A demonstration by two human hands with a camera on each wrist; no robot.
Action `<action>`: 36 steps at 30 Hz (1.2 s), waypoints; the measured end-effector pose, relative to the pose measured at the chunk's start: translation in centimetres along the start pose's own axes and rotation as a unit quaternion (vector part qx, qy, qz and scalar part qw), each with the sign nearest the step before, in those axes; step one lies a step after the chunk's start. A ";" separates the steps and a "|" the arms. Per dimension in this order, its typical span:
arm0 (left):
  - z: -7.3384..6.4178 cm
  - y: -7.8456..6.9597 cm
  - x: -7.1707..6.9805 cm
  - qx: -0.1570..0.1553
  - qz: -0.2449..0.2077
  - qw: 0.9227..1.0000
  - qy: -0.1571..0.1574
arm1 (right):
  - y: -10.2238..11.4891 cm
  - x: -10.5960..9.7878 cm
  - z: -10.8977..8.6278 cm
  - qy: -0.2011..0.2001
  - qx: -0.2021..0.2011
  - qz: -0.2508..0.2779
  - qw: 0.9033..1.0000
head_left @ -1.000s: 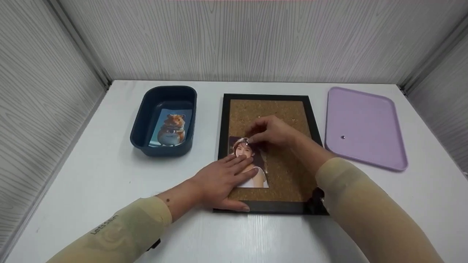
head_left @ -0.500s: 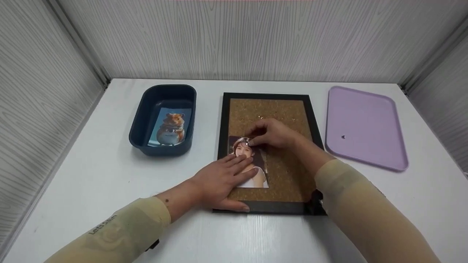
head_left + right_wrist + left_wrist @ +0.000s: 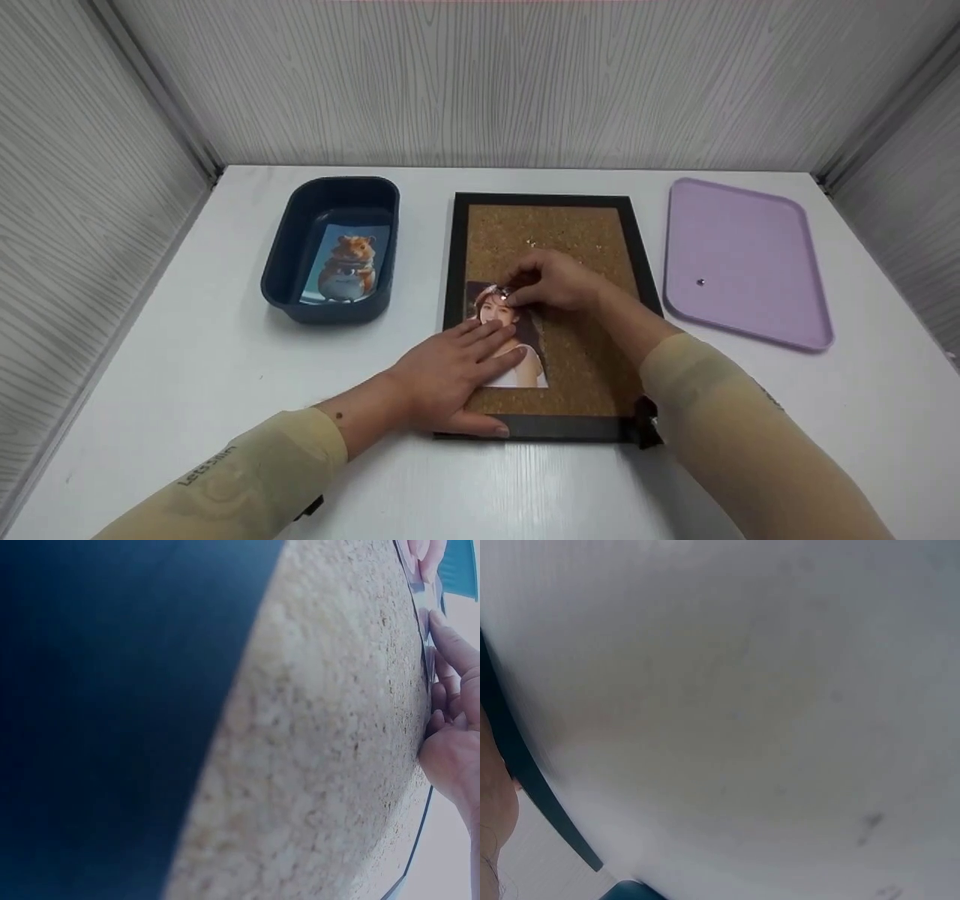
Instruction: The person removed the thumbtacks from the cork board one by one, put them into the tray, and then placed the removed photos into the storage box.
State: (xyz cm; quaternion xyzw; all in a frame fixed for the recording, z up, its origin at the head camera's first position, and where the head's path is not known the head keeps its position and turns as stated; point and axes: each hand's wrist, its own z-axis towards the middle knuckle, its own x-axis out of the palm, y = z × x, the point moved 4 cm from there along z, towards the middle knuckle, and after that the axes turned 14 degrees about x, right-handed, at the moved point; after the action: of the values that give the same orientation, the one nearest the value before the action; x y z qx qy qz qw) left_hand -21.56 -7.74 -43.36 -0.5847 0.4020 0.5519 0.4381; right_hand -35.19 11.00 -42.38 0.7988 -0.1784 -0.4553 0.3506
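Far out beyond the left hand, the dark blue tub (image 3: 330,251) with a hamster picture (image 3: 346,266) in it is sitting where it sat a second ago. The left hand (image 3: 450,371) is lying flat with its fingers spread and straight, pressing down on the lower left part of the portrait photo (image 3: 517,352), its thumb along the black frame (image 3: 540,427) of the cork board (image 3: 585,352); it is not shifting at all across the last second. Just beyond its fingertips, the right hand (image 3: 551,283) is pinching a small silvery pin (image 3: 501,292) at the photo's top edge. That hand is sinking slightly, its knuckles closer to the cork than a second ago, which suggests the pin is being worked at the photo's top edge; whether inward or outward I cannot tell. The right wrist view is showing fingertips (image 3: 448,641) close on the photo's edge. Well off beyond the right hand, the lilac tray (image 3: 750,225) is holding one more pin (image 3: 700,282), untouched.
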 end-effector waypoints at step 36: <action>0.0 0.0 0.2 -0.008 -0.010 1.000 0.003 | 0.0 0.1 0.1 0.016 -0.020 -0.011 1.000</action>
State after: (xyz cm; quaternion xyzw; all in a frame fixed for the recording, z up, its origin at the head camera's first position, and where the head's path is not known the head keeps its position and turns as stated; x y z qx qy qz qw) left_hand -21.57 -7.73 -43.52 -0.5940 0.3932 0.5487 0.4376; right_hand -35.25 10.90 -42.54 0.8006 -0.1545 -0.4499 0.3644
